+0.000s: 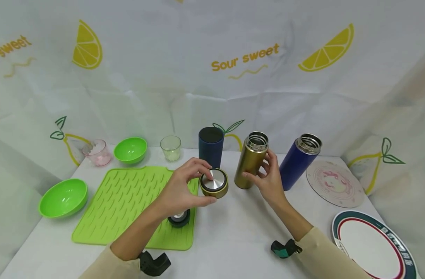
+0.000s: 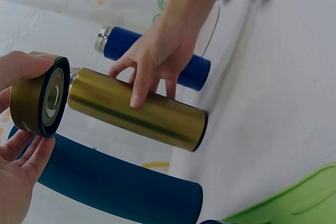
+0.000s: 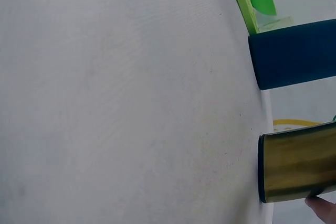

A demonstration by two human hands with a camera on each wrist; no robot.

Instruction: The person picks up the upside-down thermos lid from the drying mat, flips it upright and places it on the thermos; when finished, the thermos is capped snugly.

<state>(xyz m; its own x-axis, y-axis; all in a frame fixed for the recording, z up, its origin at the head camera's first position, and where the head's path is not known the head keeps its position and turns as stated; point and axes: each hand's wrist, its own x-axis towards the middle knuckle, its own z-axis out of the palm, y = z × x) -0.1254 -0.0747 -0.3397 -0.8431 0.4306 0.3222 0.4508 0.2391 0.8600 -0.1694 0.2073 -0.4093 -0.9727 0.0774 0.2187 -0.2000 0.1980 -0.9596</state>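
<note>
The left hand (image 1: 179, 192) pinches a gold lid (image 1: 214, 183) by its rim with curled fingers and thumb, holding it above the counter (image 1: 233, 232), just left of the gold flask (image 1: 251, 159). The right hand (image 1: 268, 180) wraps its fingers round that flask's lower body; the flask stands open-mouthed near the middle of the counter, tilted a little. The left wrist view shows the lid's underside facing the flask's mouth, close but apart.

Behind the lid stands a dark blue cup (image 1: 211, 146); to the right of the gold flask a blue flask (image 1: 299, 161) leans, also uncapped. A green ribbed mat (image 1: 125, 201) covers the left half of the counter, with a dark lid (image 1: 179, 219) on its near right corner. Along the far edge sit a clear glass (image 1: 170, 147), a green bowl (image 1: 130, 149) and a pink cup (image 1: 97, 152); another green bowl (image 1: 63, 197) sits at the left edge. A round patterned coaster (image 1: 334, 183) and a rimmed plate (image 1: 371, 246) lie toward the right edge.
</note>
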